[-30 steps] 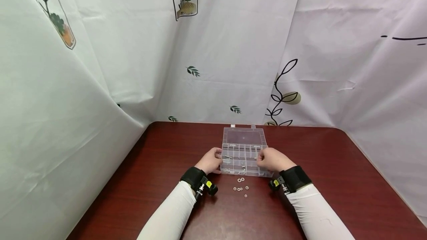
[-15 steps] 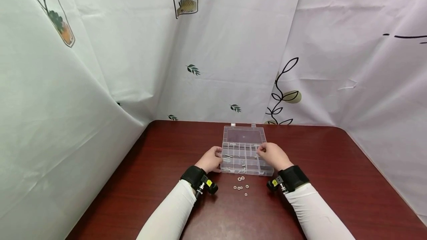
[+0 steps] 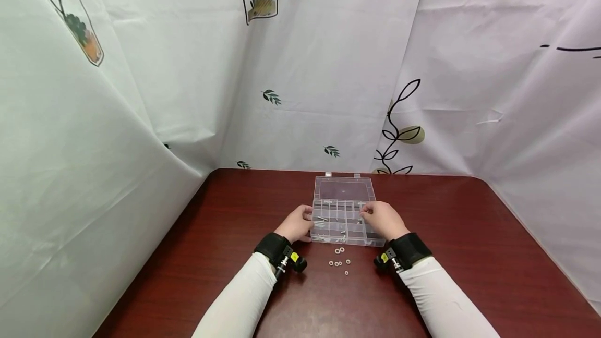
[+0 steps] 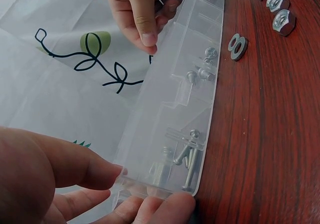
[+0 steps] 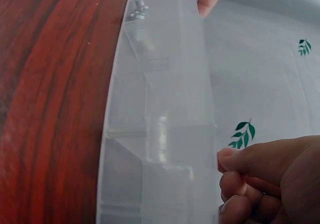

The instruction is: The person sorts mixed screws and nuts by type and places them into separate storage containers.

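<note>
A clear plastic compartment box (image 3: 352, 233) lies on the table with its lid (image 3: 345, 189) laid back behind it. My left hand (image 3: 297, 225) grips its left end, thumb on one side and fingers on the other in the left wrist view. Screws (image 4: 189, 159) lie in its left compartments, with shorter screws (image 4: 206, 71) further along. My right hand (image 3: 384, 219) hovers over the right compartments, thumb and index fingertip together and the other fingers curled; I cannot tell whether they hold something. Just below those fingertips, a small metal piece (image 3: 359, 221) shows in a compartment.
Two flat washers (image 4: 239, 47) lie on the dark red table (image 3: 253, 197) before the box. Several hex nuts (image 4: 284, 22) are scattered nearer the person. A white patterned curtain (image 3: 300, 67) hangs behind the table and along its sides.
My right hand has shifted slightly up and away over the right compartments, and its closed fist has turned into a fingertip pinch. My left hand stays on the box.
</note>
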The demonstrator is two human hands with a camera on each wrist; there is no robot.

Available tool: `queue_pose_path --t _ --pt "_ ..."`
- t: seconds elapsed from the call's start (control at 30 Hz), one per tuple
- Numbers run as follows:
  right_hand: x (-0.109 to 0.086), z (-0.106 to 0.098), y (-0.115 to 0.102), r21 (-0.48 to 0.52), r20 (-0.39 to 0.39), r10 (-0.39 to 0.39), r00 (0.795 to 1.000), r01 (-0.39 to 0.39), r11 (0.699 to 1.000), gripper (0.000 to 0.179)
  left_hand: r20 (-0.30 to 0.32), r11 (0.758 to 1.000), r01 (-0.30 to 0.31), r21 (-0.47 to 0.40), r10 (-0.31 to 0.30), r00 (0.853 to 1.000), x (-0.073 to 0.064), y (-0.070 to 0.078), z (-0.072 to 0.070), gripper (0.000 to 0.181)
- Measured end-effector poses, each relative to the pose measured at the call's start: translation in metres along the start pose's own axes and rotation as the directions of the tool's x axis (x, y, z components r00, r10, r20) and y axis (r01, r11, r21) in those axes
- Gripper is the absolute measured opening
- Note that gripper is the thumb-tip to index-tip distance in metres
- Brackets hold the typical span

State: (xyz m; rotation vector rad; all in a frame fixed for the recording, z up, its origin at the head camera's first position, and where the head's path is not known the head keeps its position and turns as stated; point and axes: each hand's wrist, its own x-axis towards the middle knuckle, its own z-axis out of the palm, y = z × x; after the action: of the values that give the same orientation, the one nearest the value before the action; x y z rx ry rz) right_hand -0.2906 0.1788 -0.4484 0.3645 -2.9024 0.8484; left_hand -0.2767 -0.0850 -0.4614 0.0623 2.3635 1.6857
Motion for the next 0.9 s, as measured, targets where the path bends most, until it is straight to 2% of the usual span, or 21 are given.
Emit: queue_pose_path --t 0.3,0.57,0.7,0.9 --pt "-0.003 -0.015 -0.004 0.007 -0.007 -0.032 0.999 0.032 0.999 0.013 0.002 1.000 0.006 -0.008 -0.006 1.000 -0.002 0.002 -0.001 0.051" --pt "-0.017 -0.033 -0.030 -0.022 0.059 -0.121 0.991 0.123 0.992 0.010 0.001 1.000 -0.009 -0.009 0.009 1.000 -0.002 0.001 -0.001 0.051" --pt "-0.028 -0.034 -0.045 -0.065 0.121 -0.214 0.969 0.223 0.973 0.005 0.001 1.000 -0.005 -0.017 0.005 1.000 0.001 -0.001 -0.002 0.050" --pt "-0.045 -0.026 -0.060 -0.115 0.236 -0.337 0.912 0.370 0.922 0.011 0.002 1.000 -0.003 -0.014 0.003 1.000 0.002 -0.002 -0.002 0.050"
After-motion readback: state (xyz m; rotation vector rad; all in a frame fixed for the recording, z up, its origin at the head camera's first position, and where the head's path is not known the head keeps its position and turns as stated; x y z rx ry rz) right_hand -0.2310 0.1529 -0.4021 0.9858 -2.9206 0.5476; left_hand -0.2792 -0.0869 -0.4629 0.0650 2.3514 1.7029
